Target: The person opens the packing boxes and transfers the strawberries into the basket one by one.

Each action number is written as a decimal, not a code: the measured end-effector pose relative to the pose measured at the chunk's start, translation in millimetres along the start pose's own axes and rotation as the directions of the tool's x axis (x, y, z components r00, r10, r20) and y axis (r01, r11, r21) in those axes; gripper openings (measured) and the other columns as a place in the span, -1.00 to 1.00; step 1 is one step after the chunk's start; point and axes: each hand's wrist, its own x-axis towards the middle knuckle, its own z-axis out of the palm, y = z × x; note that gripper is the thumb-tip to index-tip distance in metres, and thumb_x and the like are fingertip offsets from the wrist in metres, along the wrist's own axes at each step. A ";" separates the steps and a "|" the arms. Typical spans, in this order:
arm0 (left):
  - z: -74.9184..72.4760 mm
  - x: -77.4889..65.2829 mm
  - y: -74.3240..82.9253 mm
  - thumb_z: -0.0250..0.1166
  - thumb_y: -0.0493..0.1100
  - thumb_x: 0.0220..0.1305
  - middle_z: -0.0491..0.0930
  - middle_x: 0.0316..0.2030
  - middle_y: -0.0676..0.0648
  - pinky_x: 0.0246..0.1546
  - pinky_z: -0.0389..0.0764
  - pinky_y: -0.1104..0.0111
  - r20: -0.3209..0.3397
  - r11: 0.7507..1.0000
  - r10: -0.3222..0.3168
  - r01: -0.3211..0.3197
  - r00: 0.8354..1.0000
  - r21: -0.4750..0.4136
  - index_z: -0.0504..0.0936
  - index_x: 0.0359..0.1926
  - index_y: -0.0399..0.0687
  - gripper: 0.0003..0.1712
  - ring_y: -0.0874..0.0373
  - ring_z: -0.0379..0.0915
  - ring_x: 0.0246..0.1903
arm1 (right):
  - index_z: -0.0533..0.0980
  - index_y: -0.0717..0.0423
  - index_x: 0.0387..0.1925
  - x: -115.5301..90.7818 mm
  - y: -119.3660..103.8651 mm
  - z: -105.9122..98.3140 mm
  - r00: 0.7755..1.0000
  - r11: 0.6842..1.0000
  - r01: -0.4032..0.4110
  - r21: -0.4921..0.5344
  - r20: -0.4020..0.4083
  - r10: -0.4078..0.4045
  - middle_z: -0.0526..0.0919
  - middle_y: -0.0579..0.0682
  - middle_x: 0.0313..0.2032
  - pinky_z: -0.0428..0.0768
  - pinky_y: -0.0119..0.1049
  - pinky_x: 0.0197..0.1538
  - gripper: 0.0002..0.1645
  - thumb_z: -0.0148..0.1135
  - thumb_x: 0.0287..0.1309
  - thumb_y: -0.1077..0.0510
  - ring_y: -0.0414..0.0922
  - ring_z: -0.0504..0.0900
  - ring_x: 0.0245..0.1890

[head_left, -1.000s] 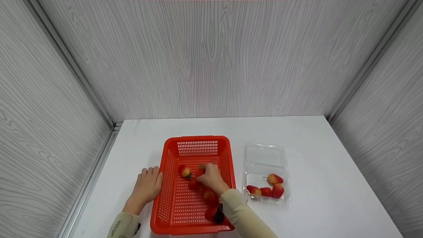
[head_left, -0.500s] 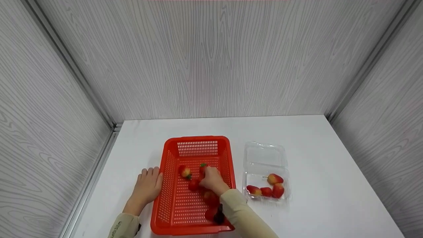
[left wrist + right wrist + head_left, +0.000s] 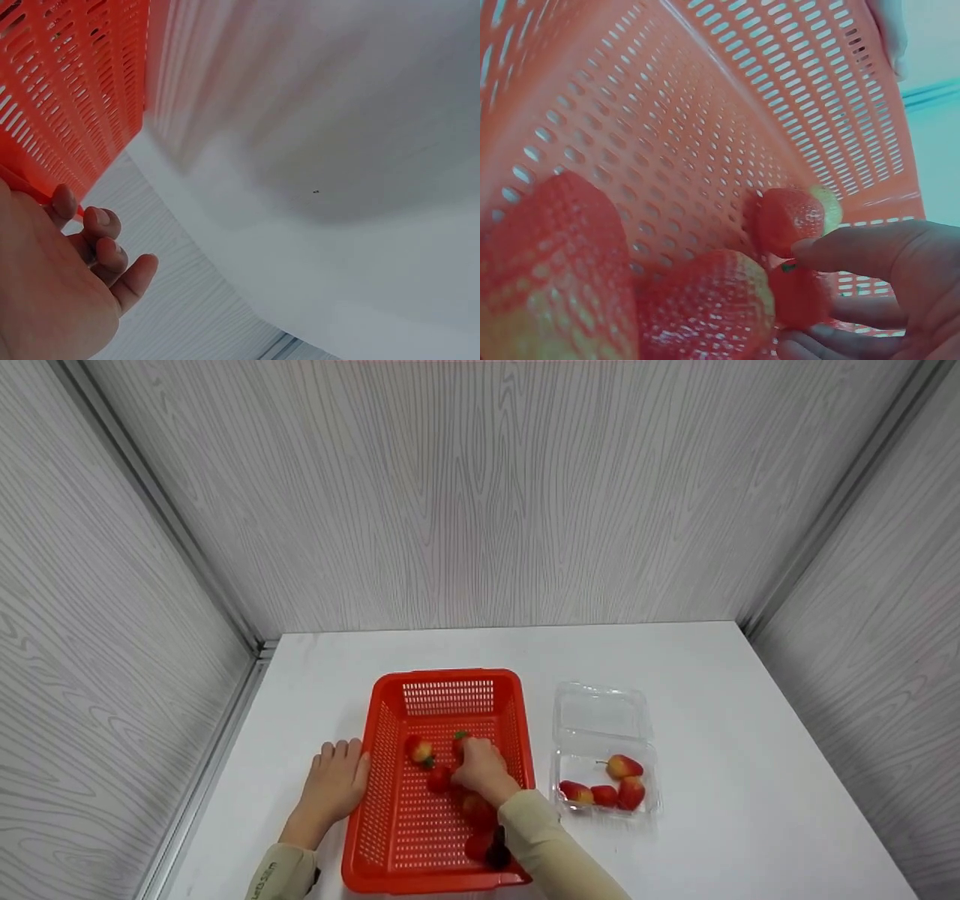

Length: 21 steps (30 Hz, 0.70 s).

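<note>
In the head view, my right hand (image 3: 481, 769) reaches into a red plastic basket (image 3: 367, 877). Its thumb and fingers pinch a red strawberry (image 3: 801, 296), largely covered by the hand in the head view. Against the thumb tip lies another strawberry (image 3: 784, 221); two larger ones, a strawberry (image 3: 709, 307) and a strawberry (image 3: 562, 262), are closer to the wrist camera. A red-and-yellow strawberry (image 3: 418, 748) rests in the left part of the basket. My left hand (image 3: 337, 780) rests at the basket's left rim, its fingers relaxed and pointing away, palm facing the left wrist camera.
Right of the basket stands a clear plastic clamshell box (image 3: 566, 750), lid folded back. Several small red-and-yellow pear-shaped fruits (image 3: 623, 766) lie in it. The white table (image 3: 750, 780) is bounded by a wood-grain back wall (image 3: 487, 510) and side walls.
My right hand has shifted slightly to the right within the basket, and a green-leaved strawberry beside its fingertips has shifted slightly too. The left hand and clear box have stayed put.
</note>
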 end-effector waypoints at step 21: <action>2.0 1.3 -2.2 -0.10 -0.05 0.55 0.31 -0.34 -0.12 -0.25 0.27 0.08 0.019 1.000 -0.013 0.013 1.000 -0.002 0.38 -0.14 -0.15 -0.73 -0.04 0.16 -0.30 | 0.64 0.09 -0.11 -18.9 -18.0 -38.0 0.994 0.994 0.077 0.084 -0.079 -0.070 0.68 -0.05 -0.27 0.60 -0.26 -0.33 -0.71 0.42 0.13 0.09 -0.18 0.57 -0.43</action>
